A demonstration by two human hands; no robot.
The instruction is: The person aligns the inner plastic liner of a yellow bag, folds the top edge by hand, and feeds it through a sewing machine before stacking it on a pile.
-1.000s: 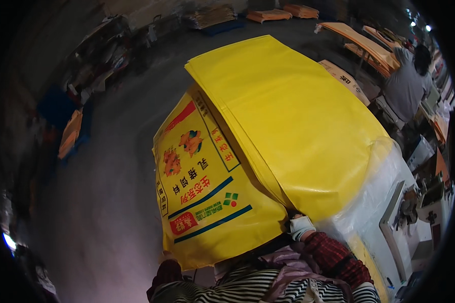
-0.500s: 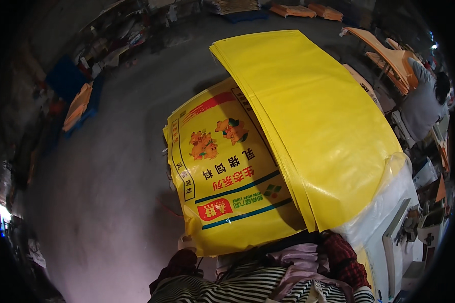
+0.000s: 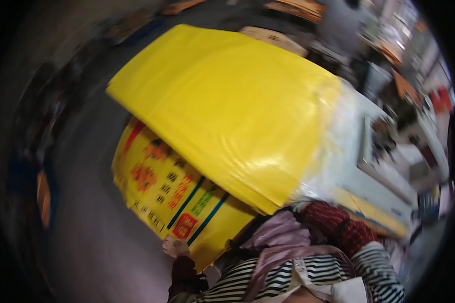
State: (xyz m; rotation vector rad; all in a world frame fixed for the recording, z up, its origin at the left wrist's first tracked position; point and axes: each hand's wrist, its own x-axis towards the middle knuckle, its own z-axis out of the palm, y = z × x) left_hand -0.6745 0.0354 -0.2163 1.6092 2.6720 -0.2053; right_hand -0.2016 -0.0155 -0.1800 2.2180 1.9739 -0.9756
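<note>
A stack of plain yellow woven sacks [image 3: 227,106] lies across the middle, its near end close to my body. Beneath it, to the left, printed yellow sacks [image 3: 154,202] show cartoon animals, blue stripes and a red patch. My left hand [image 3: 176,247] is closed at the near left edge of the printed sacks, its fingers curled at the rim. Close to the near right corner of the plain stack is my right hand [image 3: 300,206]; only a pale bit shows past the dark red checked sleeve, and its fingers are hidden.
Clear plastic [image 3: 321,166] covers the stack's right end, beside a pale worktable [image 3: 351,174] with a machine [image 3: 414,146] on it. A person in grey [image 3: 341,25] is at the far right, near orange sheets [image 3: 298,7]. Another orange stack [image 3: 43,197] lies far left.
My view has swung to the right, so the sacks appear turned and shifted left. My left hand now shows at the printed sacks' edge, where before mostly its sleeve showed.
</note>
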